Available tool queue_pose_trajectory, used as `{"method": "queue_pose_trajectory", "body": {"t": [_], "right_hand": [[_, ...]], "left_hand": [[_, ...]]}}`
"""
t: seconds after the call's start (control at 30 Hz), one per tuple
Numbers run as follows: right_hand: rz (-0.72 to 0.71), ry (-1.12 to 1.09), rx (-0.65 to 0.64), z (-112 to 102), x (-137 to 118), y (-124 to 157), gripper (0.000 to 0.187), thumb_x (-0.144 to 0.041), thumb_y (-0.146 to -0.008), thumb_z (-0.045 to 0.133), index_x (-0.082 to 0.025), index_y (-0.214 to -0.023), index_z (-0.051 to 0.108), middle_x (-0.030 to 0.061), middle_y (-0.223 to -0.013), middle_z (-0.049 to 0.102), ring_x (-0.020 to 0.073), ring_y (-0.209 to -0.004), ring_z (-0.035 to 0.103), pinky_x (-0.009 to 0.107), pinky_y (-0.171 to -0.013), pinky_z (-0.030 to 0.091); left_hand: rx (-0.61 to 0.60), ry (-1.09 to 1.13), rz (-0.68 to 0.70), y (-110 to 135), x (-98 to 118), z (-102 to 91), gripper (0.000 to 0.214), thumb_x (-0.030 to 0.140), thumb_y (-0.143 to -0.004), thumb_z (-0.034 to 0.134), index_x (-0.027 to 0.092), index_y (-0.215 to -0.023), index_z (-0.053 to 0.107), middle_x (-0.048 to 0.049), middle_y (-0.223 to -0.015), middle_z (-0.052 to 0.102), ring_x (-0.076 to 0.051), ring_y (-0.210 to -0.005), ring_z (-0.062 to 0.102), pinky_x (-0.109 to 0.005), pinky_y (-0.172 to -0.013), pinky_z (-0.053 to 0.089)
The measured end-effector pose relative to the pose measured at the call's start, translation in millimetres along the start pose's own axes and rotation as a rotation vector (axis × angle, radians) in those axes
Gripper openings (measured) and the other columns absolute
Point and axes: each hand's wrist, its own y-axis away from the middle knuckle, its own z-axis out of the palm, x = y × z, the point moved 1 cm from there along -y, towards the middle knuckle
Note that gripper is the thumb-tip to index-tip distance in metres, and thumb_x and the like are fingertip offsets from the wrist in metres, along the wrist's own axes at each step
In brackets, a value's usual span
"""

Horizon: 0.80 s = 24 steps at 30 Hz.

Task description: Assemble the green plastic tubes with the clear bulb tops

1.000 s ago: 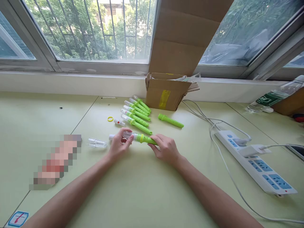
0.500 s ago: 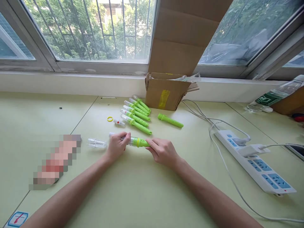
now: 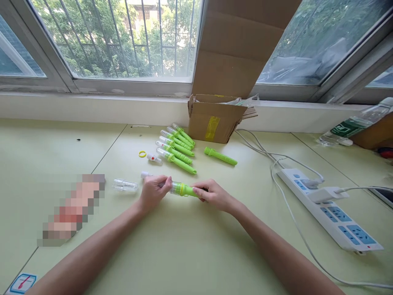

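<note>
A green plastic stick with a clear ribbed cap and a yellow ring lies lengthwise between my two hands. My left hand is closed around its clear cap. On the green handle end, my right hand grips with thumb and fingers. A white cylindrical part shows behind my left hand, mostly hidden by it. Left of that hand lies a loose clear cap. Beyond my hands are a small white piece with a red dot and a yellow ring.
Several capped green sticks lie in a row further back. An uncapped green handle is right of them, before a cardboard box. A power strip with white cables lies at right, a plastic bottle behind it.
Both hands and the green stick have shifted slightly right. My right hand's fingers have turned around the handle, with the thumb now on top. The other things have not moved.
</note>
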Motion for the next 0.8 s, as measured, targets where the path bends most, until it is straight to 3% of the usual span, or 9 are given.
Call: {"method": "queue_pose_trajectory", "body": {"t": [0.07, 0.13, 0.2, 0.27, 0.33, 0.43, 0.63, 0.8], "right_hand": [[-0.021, 0.018, 0.037, 2.8, 2.8, -0.5, 0.037, -0.043, -0.091, 0.042, -0.015, -0.087, 0.067, -0.0018, -0.061, 0.051, 0.0105, -0.055, 0.042, 0.022, -0.051, 0.033], [-0.101, 0.13, 0.184, 8.5, 6.0, -1.1, 0.032, -0.039, -0.09, 0.045, -0.016, -0.095, 0.067, 0.0018, -0.074, 0.063, 0.0127, -0.064, 0.051, 0.024, -0.059, 0.038], [-0.203, 0.297, 0.355, 15.4, 9.1, -1.4, 0.029, -0.036, -0.089, 0.049, -0.017, -0.103, 0.066, 0.0056, -0.087, 0.067, 0.0146, -0.07, 0.056, 0.025, -0.064, 0.041], [-0.285, 0.487, 0.462, 21.5, 12.1, -1.6, 0.03, -0.035, -0.087, 0.052, -0.016, -0.108, 0.063, 0.0067, -0.084, 0.067, 0.0149, -0.068, 0.056, 0.026, -0.062, 0.041], [-0.359, 0.669, 0.548, 24.8, 14.4, -1.5, 0.029, -0.034, -0.087, 0.053, -0.016, -0.109, 0.063, 0.0061, -0.079, 0.065, 0.0153, -0.067, 0.056, 0.026, -0.059, 0.039], [-0.459, 0.86, 0.643, 24.5, 16.2, -0.8, 0.025, -0.03, -0.088, 0.053, -0.017, -0.107, 0.063, 0.006, -0.079, 0.066, 0.0159, -0.071, 0.057, 0.027, -0.059, 0.037], [-0.498, 0.971, 0.619, 22.2, 17.2, -1.2, 0.024, -0.03, -0.091, 0.05, -0.017, -0.107, 0.062, 0.0063, -0.078, 0.066, 0.0155, -0.07, 0.057, 0.028, -0.06, 0.035], [-0.402, 0.867, 0.502, 26.9, 13.4, 0.1, 0.03, -0.034, -0.093, 0.045, -0.015, -0.109, 0.062, 0.0048, -0.073, 0.064, 0.0138, -0.06, 0.054, 0.027, -0.053, 0.031]], "left_hand": [[0.021, 0.03, -0.016, 0.1, 0.1, 0.3, 0.03, 0.036, -0.083, 0.053, 0.016, -0.061, 0.06, 0.0031, -0.049, 0.049, -0.007, -0.043, 0.041, -0.021, -0.046, 0.034], [0.058, 0.139, -0.115, -0.9, 0.8, 0.6, 0.022, 0.038, -0.08, 0.058, 0.017, -0.076, 0.061, 0.0026, -0.058, 0.055, -0.007, -0.043, 0.048, -0.02, -0.045, 0.038], [0.101, 0.293, -0.225, -2.4, 2.5, 1.0, 0.028, 0.041, -0.077, 0.064, 0.018, -0.091, 0.057, 0.002, -0.067, 0.059, -0.009, -0.043, 0.053, -0.02, -0.043, 0.043], [0.121, 0.404, -0.293, -3.8, 4.8, 1.6, 0.037, 0.043, -0.074, 0.066, 0.019, -0.098, 0.053, 0.0012, -0.074, 0.061, -0.009, -0.043, 0.056, -0.021, -0.042, 0.046], [0.115, 0.432, -0.343, -4.5, 6.0, 2.2, 0.037, 0.046, -0.074, 0.066, 0.019, -0.095, 0.053, 0.0011, -0.073, 0.062, -0.009, -0.042, 0.056, -0.021, -0.04, 0.045], [0.044, 0.378, -0.407, -4.6, 4.9, 2.6, 0.034, 0.051, -0.077, 0.06, 0.018, -0.077, 0.056, 0.0043, -0.051, 0.055, -0.009, -0.036, 0.051, -0.018, -0.037, 0.039], [0.011, 0.264, -0.419, -5.9, -0.7, 1.3, 0.037, 0.05, -0.082, 0.051, 0.019, -0.062, 0.054, 0.0066, -0.038, 0.043, -0.008, -0.03, 0.04, -0.019, -0.032, 0.028], [0.06, 0.2, -0.345, -6.2, -3.5, 0.3, 0.039, 0.041, -0.084, 0.05, 0.018, -0.053, 0.049, 0.0056, -0.037, 0.04, -0.007, -0.036, 0.036, -0.019, -0.038, 0.028]]}}
